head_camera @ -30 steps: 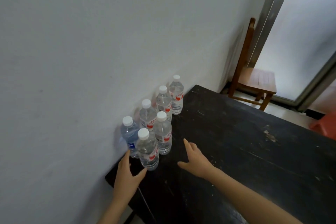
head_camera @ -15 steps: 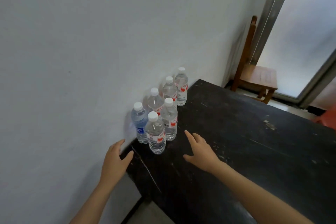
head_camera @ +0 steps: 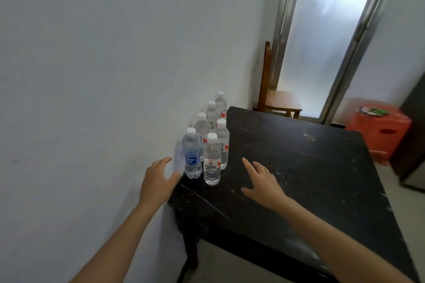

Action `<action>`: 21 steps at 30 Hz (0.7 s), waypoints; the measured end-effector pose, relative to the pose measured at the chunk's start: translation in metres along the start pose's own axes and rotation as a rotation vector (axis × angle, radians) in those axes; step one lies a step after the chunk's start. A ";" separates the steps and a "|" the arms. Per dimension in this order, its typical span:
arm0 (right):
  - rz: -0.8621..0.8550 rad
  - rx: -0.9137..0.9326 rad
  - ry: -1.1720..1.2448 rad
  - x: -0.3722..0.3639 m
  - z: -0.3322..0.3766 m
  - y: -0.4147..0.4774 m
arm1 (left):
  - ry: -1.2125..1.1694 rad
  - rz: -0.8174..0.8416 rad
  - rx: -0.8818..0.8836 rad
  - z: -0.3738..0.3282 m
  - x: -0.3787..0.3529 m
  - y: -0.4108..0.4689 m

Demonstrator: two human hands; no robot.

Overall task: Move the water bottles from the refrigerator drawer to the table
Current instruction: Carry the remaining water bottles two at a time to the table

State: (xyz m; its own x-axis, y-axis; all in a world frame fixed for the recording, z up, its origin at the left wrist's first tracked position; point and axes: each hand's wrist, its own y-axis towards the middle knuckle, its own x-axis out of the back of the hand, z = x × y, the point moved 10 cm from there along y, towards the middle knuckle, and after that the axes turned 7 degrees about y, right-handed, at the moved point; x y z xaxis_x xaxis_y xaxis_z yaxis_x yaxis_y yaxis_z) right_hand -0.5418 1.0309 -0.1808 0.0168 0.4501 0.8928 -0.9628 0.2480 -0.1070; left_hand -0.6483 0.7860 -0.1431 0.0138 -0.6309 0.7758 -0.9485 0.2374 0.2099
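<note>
Several water bottles with white caps stand upright in two short rows on the black table (head_camera: 299,167), against the white wall. The nearest ones are a blue-labelled bottle (head_camera: 192,156) and a clear bottle with a red label (head_camera: 212,161). My left hand (head_camera: 156,181) hovers just left of the blue-labelled bottle, fingers relaxed and holding nothing. My right hand (head_camera: 262,181) is spread above the tabletop to the right of the bottles, also holding nothing. No refrigerator drawer is visible.
A wooden chair (head_camera: 276,96) stands beyond the table's far edge by a frosted glass door (head_camera: 322,41). An orange plastic stool (head_camera: 379,131) with a plate on it sits at the right, next to a dark appliance (head_camera: 411,145).
Both hands have drawn back from the bottles toward me. The view has pulled away and swung right, so more of the table, the door and the orange stool show.
</note>
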 end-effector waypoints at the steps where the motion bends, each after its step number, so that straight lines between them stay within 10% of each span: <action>1: -0.018 -0.005 -0.004 0.001 0.006 -0.008 | 0.000 0.001 -0.019 0.001 0.004 -0.003; 21: -0.349 -0.434 -0.047 0.059 -0.094 -0.291 | -0.188 0.253 -0.555 -0.190 -0.060 -0.149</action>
State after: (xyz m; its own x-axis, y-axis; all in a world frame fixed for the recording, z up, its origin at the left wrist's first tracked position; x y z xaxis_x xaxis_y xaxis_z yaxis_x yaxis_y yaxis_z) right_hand -0.2355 1.0659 -0.1379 0.2925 0.2416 0.9252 -0.7027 0.7105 0.0366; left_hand -0.4478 0.9294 -0.1077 -0.2928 -0.6124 0.7344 -0.6092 0.7114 0.3504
